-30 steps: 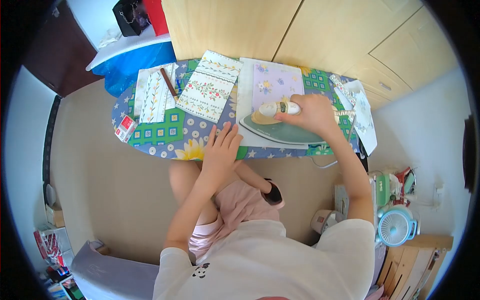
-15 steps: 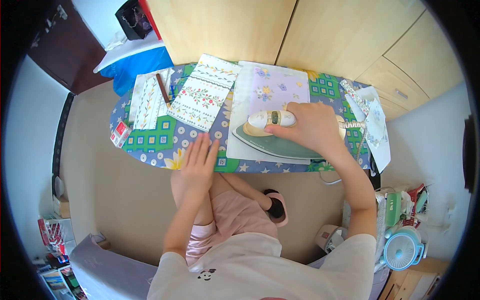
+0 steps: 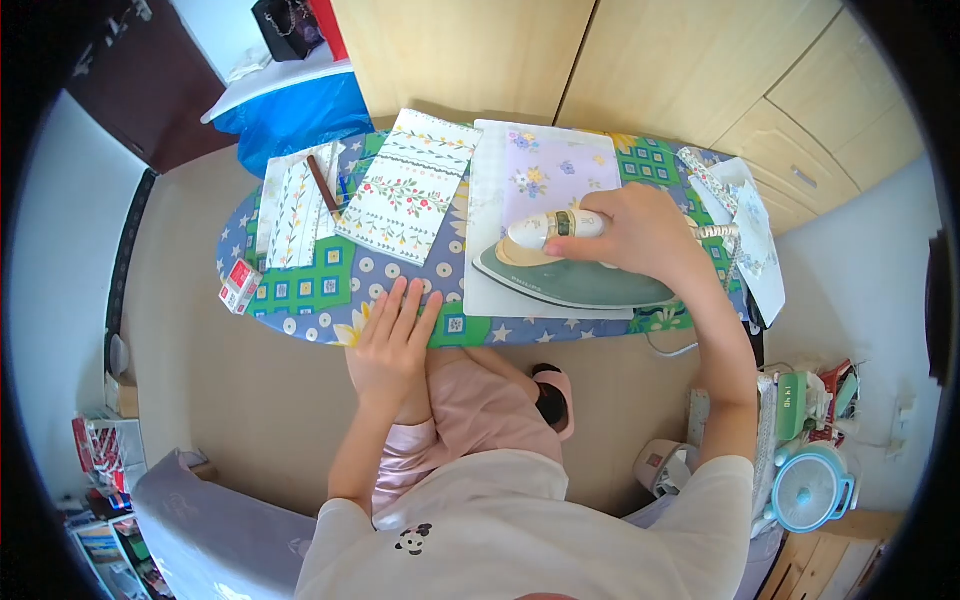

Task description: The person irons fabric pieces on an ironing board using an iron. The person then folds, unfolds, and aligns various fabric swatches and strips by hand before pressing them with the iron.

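Note:
My right hand (image 3: 640, 235) is wrapped round the handle of a green and white clothes iron (image 3: 570, 280). The iron lies over a lilac floral cloth (image 3: 552, 170) and the white sheet (image 3: 490, 180) beneath it, its tip pointing left. Part of the cloth is hidden under the iron. My left hand (image 3: 393, 335) rests flat at the near edge of the ironing board (image 3: 385, 280), fingers spread slightly and holding nothing. Just beyond its fingertips is a white floral-striped fabric piece (image 3: 412, 185).
At the board's left are smaller floral pieces (image 3: 295, 215), a brown stick-like item (image 3: 322, 183) and a small red-and-white box (image 3: 240, 285). Papers and fabric scraps (image 3: 750, 240) sit at the right end, by the iron's cord (image 3: 715, 232). Wooden cabinets (image 3: 690, 70) stand behind.
The iron has shifted slightly right in the view, with my right hand still round it. My left hand has drawn back a little towards me. The camera view has also moved slightly.

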`<state>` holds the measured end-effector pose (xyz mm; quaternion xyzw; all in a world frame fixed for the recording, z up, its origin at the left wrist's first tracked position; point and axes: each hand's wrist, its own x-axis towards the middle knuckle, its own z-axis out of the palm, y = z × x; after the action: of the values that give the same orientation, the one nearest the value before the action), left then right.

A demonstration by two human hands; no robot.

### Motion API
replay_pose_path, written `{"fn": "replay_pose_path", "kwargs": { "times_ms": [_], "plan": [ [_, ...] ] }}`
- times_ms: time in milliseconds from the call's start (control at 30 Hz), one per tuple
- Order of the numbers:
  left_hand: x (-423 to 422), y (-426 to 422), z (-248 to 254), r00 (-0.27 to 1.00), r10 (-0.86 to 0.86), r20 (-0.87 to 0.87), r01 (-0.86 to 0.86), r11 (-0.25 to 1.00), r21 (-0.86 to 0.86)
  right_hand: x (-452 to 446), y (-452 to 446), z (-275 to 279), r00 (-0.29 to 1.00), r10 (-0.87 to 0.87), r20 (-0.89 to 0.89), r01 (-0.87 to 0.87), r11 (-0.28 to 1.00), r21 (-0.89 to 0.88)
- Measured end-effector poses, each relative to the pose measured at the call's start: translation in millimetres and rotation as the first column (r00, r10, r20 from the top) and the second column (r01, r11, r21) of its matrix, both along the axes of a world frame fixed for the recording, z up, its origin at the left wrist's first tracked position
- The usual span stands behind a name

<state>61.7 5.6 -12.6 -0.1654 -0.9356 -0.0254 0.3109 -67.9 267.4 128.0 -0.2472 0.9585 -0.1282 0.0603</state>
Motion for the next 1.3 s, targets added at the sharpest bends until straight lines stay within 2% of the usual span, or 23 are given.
{"fn": "replay_pose_path", "kwargs": {
  "times_ms": [133, 200, 333, 467, 533, 567, 667, 733, 833, 1067, 1300],
  "plan": [
    [-1, 5, 11, 1.0, 0.005, 0.019, -0.005, 1.0, -0.003, -8, 3, 1, 0.999, 0.015, 0.047, -0.015, 1.0, -0.002],
    [0, 10, 15, 1.0, 0.01, 0.008, -0.01, 0.996, 0.084, -7, 4, 1, 0.999, 0.013, 0.043, -0.013, 1.0, -0.011],
    [1, 8, 16, 0.996, 0.04, 0.08, -0.043, 0.998, 0.045, -7, 1, 0, 1.0, 0.02, -0.013, -0.02, 1.0, -0.018],
    [-2, 10, 10, 0.997, 0.06, 0.038, -0.06, 0.998, 0.013, -6, -1, 0, 0.999, 0.019, -0.034, -0.02, 1.0, -0.014],
    [-7, 10, 0, 0.995, 0.055, -0.082, -0.05, 0.996, 0.073, -4, -4, 4, 1.0, -0.002, -0.013, 0.003, 1.0, 0.022],
    [-8, 9, -2, 0.995, 0.057, -0.082, -0.05, 0.996, 0.079, -5, -5, 5, 1.0, -0.001, -0.014, 0.002, 1.0, 0.028],
    [-7, 7, -6, 0.997, 0.046, -0.068, -0.039, 0.994, 0.107, -5, -4, -2, 0.999, 0.009, -0.037, -0.008, 0.999, 0.041],
    [-7, 7, -8, 0.997, 0.045, -0.07, -0.037, 0.993, 0.113, -4, -2, -9, 0.991, 0.034, -0.131, -0.04, 0.998, -0.049],
    [-7, 7, -6, 0.998, 0.045, -0.045, -0.04, 0.992, 0.119, -5, -1, -10, 0.987, 0.058, -0.151, -0.064, 0.997, -0.034],
    [-6, 7, -4, 0.999, 0.034, -0.017, -0.032, 0.992, 0.119, -3, -1, -9, 0.992, 0.043, -0.117, -0.049, 0.997, -0.055],
    [-5, 6, 0, 0.999, 0.038, 0.009, -0.039, 0.996, 0.086, -6, -1, -5, 0.982, 0.14, -0.124, -0.14, 0.99, 0.01]
  ]
}}
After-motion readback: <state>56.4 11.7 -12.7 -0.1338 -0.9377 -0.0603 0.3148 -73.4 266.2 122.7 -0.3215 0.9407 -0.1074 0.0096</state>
